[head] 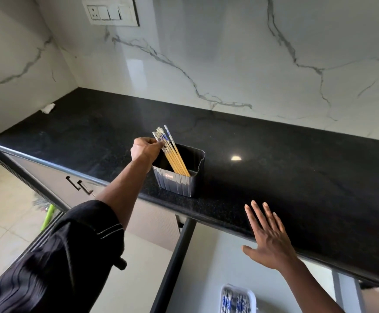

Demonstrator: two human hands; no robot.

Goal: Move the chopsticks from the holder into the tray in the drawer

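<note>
1. Head view, left side: left hand point(144, 149) stretched forward over the counter edge from a black sleeve point(71, 256), pinching the blue-and-white patterned tops of the chopsticks point(176, 160) between thumb and fingertips.
2. Chopsticks bunched as one bundle, tilted, yellow shafts slanting down into the holder point(179, 184), lower ends against its near right corner.
3. Holder: a dark, ribbed, rectangular plastic tub with a small red label on the front, standing upright on the black granite countertop point(274, 166) near the front edge.
4. Lower right: right hand point(268, 236) held flat, palm down, fingers straight and spread, thumb out to the side, holding nothing. Placed over the front edge of the countertop; cannot tell whether touching it.
5. Under the counter, below that hand: an open drawer point(206, 267) with a pale floor and a dark side rail.
6. In the drawer, at the bottom edge of the view: a white tray point(250, 292), partly cut off, already holding more chopsticks point(229, 301) with the same blue pattern.
7. Behind the counter: a white marble backsplash point(229, 53) with grey veins, and a switch plate with socket point(110, 12) at upper left.
8. Far left on the counter by the wall: a crumpled white scrap point(48, 108).
9. Lower left: black cabinet handles point(80, 185) and a green stick-like object point(47, 216) above the tiled floor.
</note>
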